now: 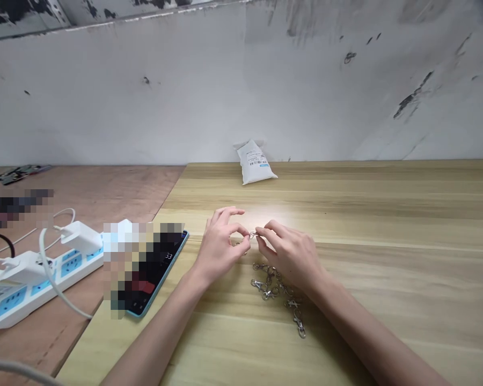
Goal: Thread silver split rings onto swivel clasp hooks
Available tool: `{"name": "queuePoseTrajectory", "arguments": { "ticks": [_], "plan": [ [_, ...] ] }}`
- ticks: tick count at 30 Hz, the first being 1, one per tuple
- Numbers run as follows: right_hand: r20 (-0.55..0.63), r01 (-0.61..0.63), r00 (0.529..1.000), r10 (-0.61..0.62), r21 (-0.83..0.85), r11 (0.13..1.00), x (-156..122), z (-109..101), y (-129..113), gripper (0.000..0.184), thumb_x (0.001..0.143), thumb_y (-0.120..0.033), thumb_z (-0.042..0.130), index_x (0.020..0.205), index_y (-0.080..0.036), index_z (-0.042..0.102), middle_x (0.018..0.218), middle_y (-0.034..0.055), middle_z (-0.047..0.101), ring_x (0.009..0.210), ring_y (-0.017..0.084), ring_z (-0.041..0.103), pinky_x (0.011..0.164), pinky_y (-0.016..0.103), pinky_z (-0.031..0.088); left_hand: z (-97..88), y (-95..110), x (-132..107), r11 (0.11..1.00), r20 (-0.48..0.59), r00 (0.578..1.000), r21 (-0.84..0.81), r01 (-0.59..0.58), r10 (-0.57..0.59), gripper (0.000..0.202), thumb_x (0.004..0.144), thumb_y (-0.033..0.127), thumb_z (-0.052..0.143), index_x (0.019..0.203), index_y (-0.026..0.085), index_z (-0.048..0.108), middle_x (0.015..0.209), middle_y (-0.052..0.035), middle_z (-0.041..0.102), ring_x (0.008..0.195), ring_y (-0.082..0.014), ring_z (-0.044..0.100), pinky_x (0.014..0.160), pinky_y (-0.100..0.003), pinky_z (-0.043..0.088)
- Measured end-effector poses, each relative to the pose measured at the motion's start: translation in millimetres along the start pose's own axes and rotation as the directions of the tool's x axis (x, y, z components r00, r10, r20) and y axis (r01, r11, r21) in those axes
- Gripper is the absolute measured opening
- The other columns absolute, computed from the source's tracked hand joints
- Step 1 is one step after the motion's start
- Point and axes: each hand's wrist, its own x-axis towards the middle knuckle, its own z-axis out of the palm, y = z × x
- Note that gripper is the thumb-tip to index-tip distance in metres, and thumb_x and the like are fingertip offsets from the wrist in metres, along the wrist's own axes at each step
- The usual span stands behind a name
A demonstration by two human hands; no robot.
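My left hand (219, 244) and my right hand (287, 252) meet over the light wooden table (386, 257), fingertips pinched together on a small metal ring (252, 234) held between them. Both hands are closed in a pinch. Just below my right hand lies a loose pile of silver metal clasps (277, 292), several of them, trailing toward me. One clasp lies apart at the near end of the pile.
A phone (153, 276) with a lit screen lies left of my left arm. A white power strip (44, 273) with chargers and cables sits further left on a darker board. A small white bag (255, 162) stands by the wall.
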Motion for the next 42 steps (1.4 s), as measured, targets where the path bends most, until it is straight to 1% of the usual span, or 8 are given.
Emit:
{"name": "queuePoseTrajectory", "arguments": {
  "ticks": [7, 11, 17, 23, 28, 32, 37, 42],
  "plan": [
    [0.057, -0.001, 0.998, -0.002, 0.047, 0.999, -1.3, 1.7, 3.2, 0.023, 0.091, -0.016, 0.049, 0.080, -0.019, 0.069, 0.074, 0.0009, 0.067, 0.055, 0.010, 0.055, 0.051, 0.026, 0.025, -2.9, -7.4, 2.0, 0.997, -0.037, 0.999, 0.071, -0.029, 0.032, 0.010, 0.081, 0.017, 0.063, 0.073, 0.022, 0.068, 0.126, -0.0040, 0.060, 0.125, -0.0263, 0.045, 0.104, -0.049, 0.037],
    [0.088, -0.019, 0.996, 0.007, 0.140, 0.990, -2.6, 4.2, 3.2, 0.023, 0.093, -0.016, 0.047, 0.085, -0.019, 0.068, 0.077, 0.0004, 0.068, 0.057, 0.010, 0.058, 0.050, 0.026, 0.025, -4.4, -9.9, 3.1, 0.997, -0.058, 0.998, 0.064, -0.032, 0.036, 0.010, 0.082, 0.016, 0.063, 0.076, 0.022, 0.069, 0.126, -0.0042, 0.060, 0.126, -0.0259, 0.045, 0.105, -0.048, 0.037],
    [0.131, -0.092, 0.989, 0.069, 0.175, 0.980, -3.5, 4.6, -0.2, 0.022, 0.093, -0.035, 0.055, 0.101, -0.018, 0.066, 0.090, 0.0035, 0.070, 0.061, 0.012, 0.061, 0.049, 0.025, 0.027, -2.9, -4.6, 1.5, 0.999, -0.023, 0.999, 0.000, -0.045, 0.045, 0.010, 0.083, 0.017, 0.062, 0.077, 0.022, 0.069, 0.126, -0.0040, 0.060, 0.126, -0.0248, 0.045, 0.105, -0.046, 0.038],
    [0.150, -0.069, 0.988, 0.048, 0.139, 0.988, -3.8, 6.7, -0.1, 0.026, 0.098, -0.022, 0.043, 0.091, -0.019, 0.068, 0.080, 0.0019, 0.067, 0.059, 0.011, 0.059, 0.050, 0.026, 0.026, -2.0, -3.4, 0.3, 0.994, -0.007, 0.996, 0.066, -0.091, 0.092, 0.010, 0.083, 0.016, 0.062, 0.079, 0.022, 0.068, 0.127, -0.0047, 0.060, 0.127, -0.0255, 0.045, 0.105, -0.047, 0.037],
    [0.256, -0.075, 0.967, -0.006, 0.305, 0.950, -4.4, 6.4, -1.6, 0.025, 0.097, -0.021, 0.043, 0.093, -0.018, 0.067, 0.082, 0.0024, 0.066, 0.060, 0.011, 0.057, 0.052, 0.024, 0.031, -2.5, -7.0, 1.6, 0.983, 0.019, 0.991, 0.130, -0.130, 0.129, 0.010, 0.086, 0.018, 0.059, 0.082, 0.021, 0.067, 0.127, -0.0054, 0.060, 0.129, -0.0262, 0.044, 0.105, -0.047, 0.037],
    [0.245, -0.131, 0.969, 0.028, 0.415, 0.900, -3.8, 7.0, -2.4, 0.024, 0.098, -0.024, 0.043, 0.095, -0.019, 0.066, 0.081, 0.0024, 0.065, 0.059, 0.011, 0.055, 0.054, 0.023, 0.034, -2.8, -8.7, 2.0, 0.983, 0.006, 0.991, 0.126, -0.131, 0.131, 0.011, 0.087, 0.018, 0.059, 0.083, 0.022, 0.068, 0.127, -0.0052, 0.060, 0.128, -0.0261, 0.044, 0.105, -0.046, 0.037],
    [0.200, -0.114, 0.980, 0.018, 0.482, 0.869, -3.5, 7.0, -2.7, 0.025, 0.098, -0.025, 0.043, 0.094, -0.018, 0.067, 0.076, 0.0024, 0.063, 0.058, 0.011, 0.052, 0.055, 0.023, 0.034, -6.5, -7.0, 2.3, 0.993, -0.018, 0.994, 0.049, -0.106, 0.107, 0.011, 0.087, 0.018, 0.059, 0.082, 0.022, 0.068, 0.126, -0.0045, 0.060, 0.128, -0.0253, 0.044, 0.106, -0.046, 0.037],
    [0.124, -0.097, 0.991, 0.049, 0.419, 0.903, -5.2, 9.4, -3.9, 0.023, 0.096, -0.023, 0.047, 0.097, -0.017, 0.069, 0.070, 0.0014, 0.064, 0.055, 0.011, 0.051, 0.053, 0.024, 0.032, -9.0, -3.3, 3.1, 0.998, -0.036, 0.997, -0.029, -0.062, 0.061, 0.011, 0.087, 0.018, 0.061, 0.081, 0.023, 0.068, 0.125, -0.0034, 0.060, 0.127, -0.0246, 0.044, 0.106, -0.047, 0.037]
  ]
}}
